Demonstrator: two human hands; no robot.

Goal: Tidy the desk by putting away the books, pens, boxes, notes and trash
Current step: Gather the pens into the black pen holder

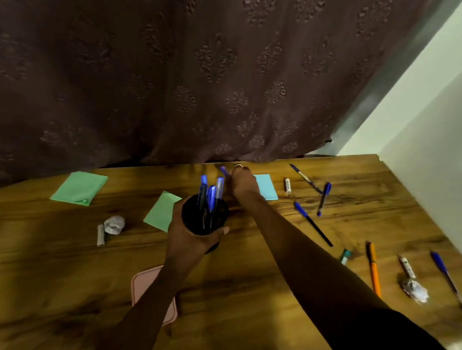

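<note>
My left hand (pixel 190 236) grips a black pen holder (pixel 203 215) above the wooden desk (pixel 253 252); several blue pens (pixel 211 194) stand in it. Just beyond the holder, my right hand (pixel 243 183) pinches a blue pen (pixel 223 171) near the desk's far edge. Loose pens lie to the right: a blue one (pixel 323 197), a blue-capped black one (pixel 312 223), an orange one (pixel 374 269) and another blue one (pixel 447 277). Two green notes (pixel 79 188) (pixel 160 211) and a light blue note (pixel 265 186) lie on the desk.
Crumpled paper (pixel 114 224) and a rolled scrap (pixel 101 235) lie at the left; another crumpled wad (pixel 416 290) sits at the right. A pink box (pixel 144 282) shows under my left forearm. A brown curtain (pixel 195 71) hangs behind, and a white wall (pixel 433 141) borders the right.
</note>
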